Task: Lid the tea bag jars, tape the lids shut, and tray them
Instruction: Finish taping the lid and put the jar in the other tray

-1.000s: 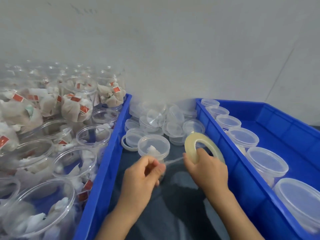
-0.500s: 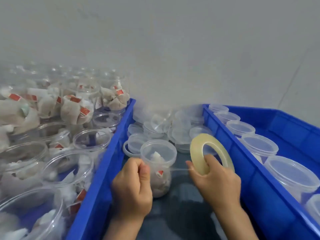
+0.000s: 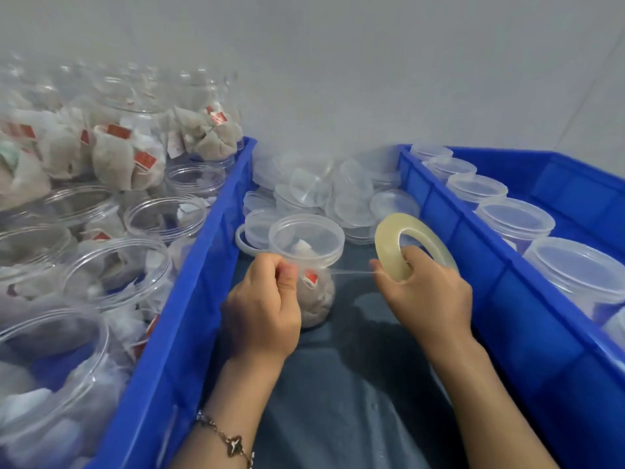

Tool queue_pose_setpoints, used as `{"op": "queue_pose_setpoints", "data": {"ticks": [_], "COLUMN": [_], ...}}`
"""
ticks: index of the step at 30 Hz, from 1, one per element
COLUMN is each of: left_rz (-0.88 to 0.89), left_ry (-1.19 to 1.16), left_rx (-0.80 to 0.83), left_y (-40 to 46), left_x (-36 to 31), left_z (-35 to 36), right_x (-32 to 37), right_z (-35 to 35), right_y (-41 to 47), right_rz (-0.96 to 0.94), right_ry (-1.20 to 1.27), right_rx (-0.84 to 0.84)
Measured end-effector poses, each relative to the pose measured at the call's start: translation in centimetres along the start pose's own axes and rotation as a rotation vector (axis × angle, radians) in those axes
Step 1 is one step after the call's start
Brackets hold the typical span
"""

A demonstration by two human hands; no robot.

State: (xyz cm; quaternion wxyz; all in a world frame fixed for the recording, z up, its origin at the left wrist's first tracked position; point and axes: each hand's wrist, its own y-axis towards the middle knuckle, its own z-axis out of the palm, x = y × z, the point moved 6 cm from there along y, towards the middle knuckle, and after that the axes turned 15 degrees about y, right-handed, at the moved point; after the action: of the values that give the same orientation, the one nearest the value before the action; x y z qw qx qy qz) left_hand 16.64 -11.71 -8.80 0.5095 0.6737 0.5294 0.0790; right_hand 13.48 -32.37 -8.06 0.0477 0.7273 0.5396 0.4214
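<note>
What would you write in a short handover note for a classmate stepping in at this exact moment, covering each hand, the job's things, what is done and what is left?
Left hand: pinches the free end of the tape strip against the lidded jar, just under its lid.
Right hand: grips the tape roll, strip pulled taut between the hands.
Jar stands on the dark surface between the two blue trays.
Done: this jar is lidded; lidded jars line the right tray.
Left: wrap and cut the tape, tray this jar, then lid the open jars in the left tray using the loose lids.
</note>
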Motion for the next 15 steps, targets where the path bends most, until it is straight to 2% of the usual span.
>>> {"op": "queue_pose_setpoints", "data": {"ticks": [15], "left_rz": [-0.051], "left_ry": [0.004], "left_rx": [-0.051], "left_y": [-0.05], "left_x": [0.18], "left_z": [-0.28], "right_x": [0.57], "right_z": [0.61], "right_y": [0.43], "right_rz": [-0.009], "right_ry": [0.050], "right_rx": [-0.008]}}
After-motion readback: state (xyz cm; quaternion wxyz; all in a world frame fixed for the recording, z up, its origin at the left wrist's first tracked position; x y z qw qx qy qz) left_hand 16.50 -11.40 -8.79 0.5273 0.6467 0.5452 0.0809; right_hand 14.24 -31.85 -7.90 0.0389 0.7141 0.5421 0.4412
